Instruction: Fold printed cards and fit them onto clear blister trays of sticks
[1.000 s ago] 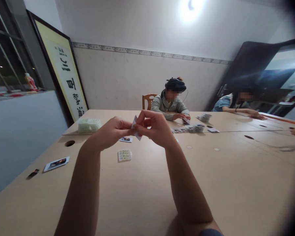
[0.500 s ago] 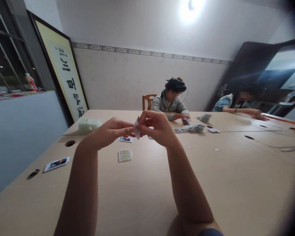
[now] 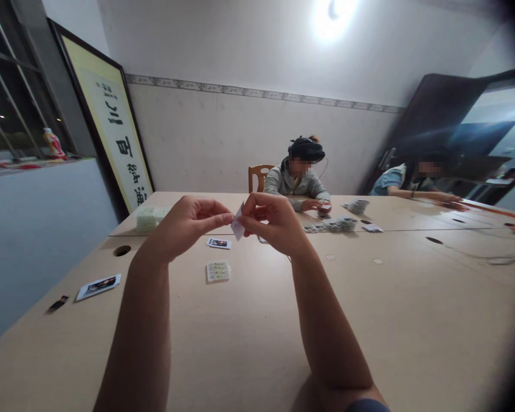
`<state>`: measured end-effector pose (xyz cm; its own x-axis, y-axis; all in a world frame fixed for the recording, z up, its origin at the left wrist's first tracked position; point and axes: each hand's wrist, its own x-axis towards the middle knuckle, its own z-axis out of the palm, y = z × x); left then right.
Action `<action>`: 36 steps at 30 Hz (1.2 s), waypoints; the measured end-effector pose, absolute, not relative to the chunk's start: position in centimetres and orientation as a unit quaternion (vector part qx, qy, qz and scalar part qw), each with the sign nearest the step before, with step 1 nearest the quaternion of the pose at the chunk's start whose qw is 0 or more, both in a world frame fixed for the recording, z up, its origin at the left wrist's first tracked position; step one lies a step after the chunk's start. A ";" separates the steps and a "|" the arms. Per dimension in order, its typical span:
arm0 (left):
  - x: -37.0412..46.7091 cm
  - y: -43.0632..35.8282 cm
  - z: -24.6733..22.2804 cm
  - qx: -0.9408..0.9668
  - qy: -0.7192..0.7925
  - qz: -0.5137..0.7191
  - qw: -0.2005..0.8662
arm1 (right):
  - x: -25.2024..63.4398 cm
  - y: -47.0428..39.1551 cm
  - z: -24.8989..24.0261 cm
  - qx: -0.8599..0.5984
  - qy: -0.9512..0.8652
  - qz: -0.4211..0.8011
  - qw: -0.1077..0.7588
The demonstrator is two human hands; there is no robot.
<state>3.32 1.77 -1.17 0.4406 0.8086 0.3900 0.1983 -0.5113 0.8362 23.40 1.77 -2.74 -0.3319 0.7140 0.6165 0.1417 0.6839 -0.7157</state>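
Note:
A small white piece of paper (image 3: 237, 225) is pinched between the thumb and fingers of my right hand (image 3: 272, 220), above the table. My left hand (image 3: 193, 223) has its thumb and fingertips pressed together at the paper's left edge; whether they grip it or something tiny is too small to tell. Beyond and below the hands lies a card with a dark picture (image 3: 218, 244). A clear compartment box (image 3: 218, 272) with small pale items sits on the table nearer to me.
Clear boxes (image 3: 146, 220) stand behind my left hand. Picture packets (image 3: 98, 287) lie at the left, near a table hole (image 3: 122, 251). Across the table, a person (image 3: 298, 180) handles small items beside stacked packets (image 3: 341, 224). Another person (image 3: 407, 180) sits at the right.
The fingers of my left hand have drawn back slightly left from the paper and curled more. My right hand stays almost still with the paper.

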 end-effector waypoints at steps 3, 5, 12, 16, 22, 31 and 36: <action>3.4 1.4 -1.0 0.760 0.345 0.406 0.372 | 23.4 1.8 -2.8 -0.277 -0.762 0.287 0.510; 3.5 1.3 -1.0 0.757 0.356 0.411 0.362 | 23.4 1.8 -2.8 -0.278 -0.764 0.284 0.509; 3.8 1.4 -1.1 0.754 0.376 0.424 0.333 | 23.4 1.8 -2.8 -0.285 -0.774 0.263 0.500; 3.9 1.4 -1.2 0.762 0.388 0.424 0.299 | 23.3 1.8 -2.8 -0.287 -0.781 0.245 0.498; 4.2 1.4 -1.2 0.778 0.381 0.438 0.241 | 23.3 1.9 -2.8 -0.293 -0.774 0.249 0.504; 4.4 1.8 -1.4 0.775 0.405 0.444 0.197 | 23.0 2.2 -3.0 -0.306 -0.773 0.228 0.507; 4.2 2.0 -1.6 0.766 0.414 0.455 0.187 | 22.8 2.2 -3.0 -0.311 -0.758 0.255 0.514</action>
<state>4.16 1.99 -1.59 0.2435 0.8049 0.5411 0.4641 -0.5866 0.6637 22.76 2.20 -2.97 -0.2785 0.7341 0.6193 0.2093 0.6757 -0.7068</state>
